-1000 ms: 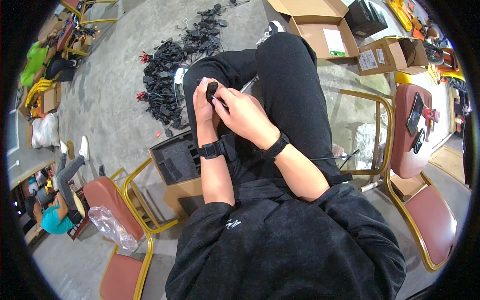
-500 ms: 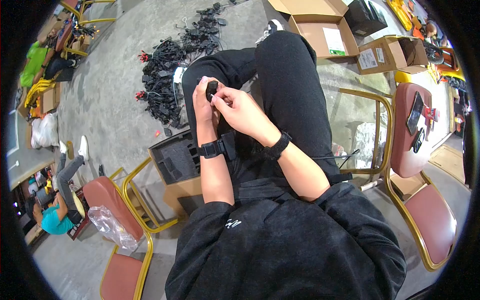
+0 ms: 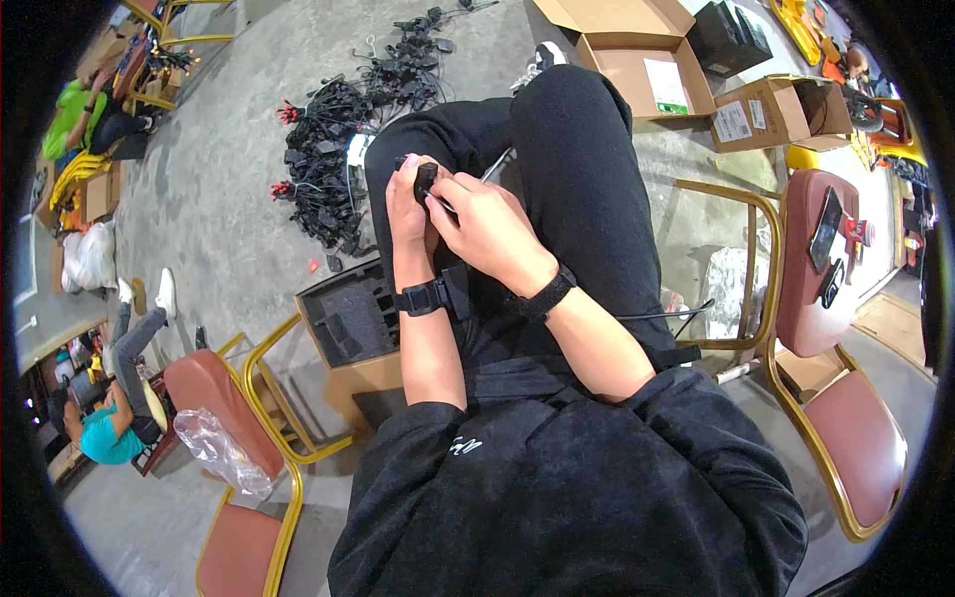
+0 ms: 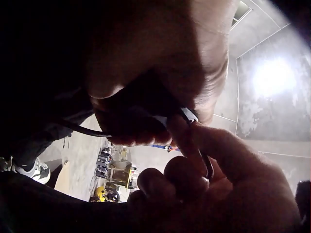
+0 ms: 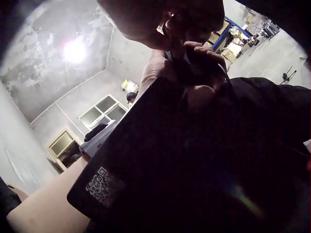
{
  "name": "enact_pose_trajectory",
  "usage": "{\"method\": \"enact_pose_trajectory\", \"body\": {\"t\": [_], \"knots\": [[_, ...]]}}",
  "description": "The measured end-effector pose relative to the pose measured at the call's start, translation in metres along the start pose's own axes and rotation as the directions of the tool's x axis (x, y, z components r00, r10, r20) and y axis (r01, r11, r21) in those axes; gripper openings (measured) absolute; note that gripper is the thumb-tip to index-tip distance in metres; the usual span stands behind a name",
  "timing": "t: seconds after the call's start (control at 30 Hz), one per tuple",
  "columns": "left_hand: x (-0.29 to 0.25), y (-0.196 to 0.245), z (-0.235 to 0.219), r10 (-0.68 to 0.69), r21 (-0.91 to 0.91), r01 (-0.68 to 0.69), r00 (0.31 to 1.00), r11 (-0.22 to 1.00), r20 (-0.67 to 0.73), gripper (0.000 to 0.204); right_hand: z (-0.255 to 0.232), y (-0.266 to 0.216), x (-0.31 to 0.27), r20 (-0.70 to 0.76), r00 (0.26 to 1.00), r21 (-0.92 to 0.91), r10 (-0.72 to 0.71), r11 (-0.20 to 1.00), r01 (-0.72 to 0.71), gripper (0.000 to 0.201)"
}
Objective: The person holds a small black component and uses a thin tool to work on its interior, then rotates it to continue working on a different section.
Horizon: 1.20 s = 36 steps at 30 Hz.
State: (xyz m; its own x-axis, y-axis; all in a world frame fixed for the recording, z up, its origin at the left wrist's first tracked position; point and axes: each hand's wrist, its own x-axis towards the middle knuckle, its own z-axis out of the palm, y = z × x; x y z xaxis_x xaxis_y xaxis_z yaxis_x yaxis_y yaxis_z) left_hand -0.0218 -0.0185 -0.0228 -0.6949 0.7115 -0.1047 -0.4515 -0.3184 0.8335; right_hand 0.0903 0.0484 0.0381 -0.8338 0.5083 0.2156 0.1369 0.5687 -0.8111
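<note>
Above the lap, my left hand (image 3: 405, 207) grips a small black plastic piece (image 3: 425, 179) that pokes up between its thumb and fingers. My right hand (image 3: 494, 231) meets it from the other side, thumb and forefinger pinching a thin black cable (image 4: 210, 167) beside the piece. A pale strip (image 4: 190, 115) shows at the right fingertips in the left wrist view. A second length of black cable (image 4: 87, 130) leaves the left hand on the other side. Much of the held piece lies in shadow or behind the fingers.
A heap of black cabled adapters (image 3: 323, 164) lies on the floor ahead. An open box with dark foam (image 3: 343, 318) stands by the left leg. Cardboard boxes (image 3: 761, 111) sit ahead right. Chairs stand on both sides; a phone (image 3: 826, 227) lies on the right chair (image 3: 811, 308).
My right fingers have shifted slightly around the cable, and a white bit seen at their tips half a second ago is covered. The left hand keeps its grip on the black piece.
</note>
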Motion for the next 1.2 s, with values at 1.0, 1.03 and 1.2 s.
{"method": "enact_pose_trajectory", "body": {"t": [1.0, 1.03, 1.2], "knots": [[-0.011, 0.002, 0.013, 0.186, -0.151, -0.183, 0.983, 0.971, 0.006, 0.033, 0.000, -0.004, 0.000, 0.249, 0.948, 0.476, 0.197, 0.828, -0.297, 0.025], [-0.011, 0.002, 0.013, 0.189, -0.150, -0.186, 0.982, 0.971, 0.007, 0.033, 0.000, -0.004, 0.000, 0.279, 0.937, 0.533, 0.212, 0.777, -0.335, 0.026], [-0.010, 0.006, 0.013, 0.186, -0.272, -0.181, 0.983, 0.945, -0.008, 0.036, -0.016, -0.012, 0.000, 0.147, 0.980, 0.495, 0.131, 0.848, -0.188, 0.026]]}}
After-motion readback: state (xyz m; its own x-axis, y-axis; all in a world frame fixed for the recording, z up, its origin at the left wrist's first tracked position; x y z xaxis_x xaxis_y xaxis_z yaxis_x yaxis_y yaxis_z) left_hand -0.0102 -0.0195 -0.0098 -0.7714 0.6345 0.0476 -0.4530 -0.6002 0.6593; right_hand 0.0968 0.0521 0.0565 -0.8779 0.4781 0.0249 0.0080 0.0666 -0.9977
